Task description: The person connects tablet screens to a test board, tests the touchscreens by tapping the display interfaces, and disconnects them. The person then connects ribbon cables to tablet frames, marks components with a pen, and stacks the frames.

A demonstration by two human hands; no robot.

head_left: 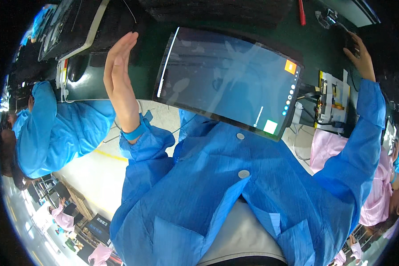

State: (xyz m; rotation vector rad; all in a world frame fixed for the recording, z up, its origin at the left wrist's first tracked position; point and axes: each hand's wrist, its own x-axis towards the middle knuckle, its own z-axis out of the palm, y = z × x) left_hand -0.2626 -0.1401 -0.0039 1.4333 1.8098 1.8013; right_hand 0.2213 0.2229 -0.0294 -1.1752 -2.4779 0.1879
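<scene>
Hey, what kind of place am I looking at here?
Probably an electronics assembly line: a large curved display panel lit on a dark green workbench, a test fixture wired beside it, and co-workers in blue smocks.

Dark display panel (228,82) at the bench edge — screen lit.
Left hand (118,73) raised flat beside it; right hand (360,55) on a dark object — far right.

Dark green bench (328,48), seemingly pale floor (93,168)
</scene>
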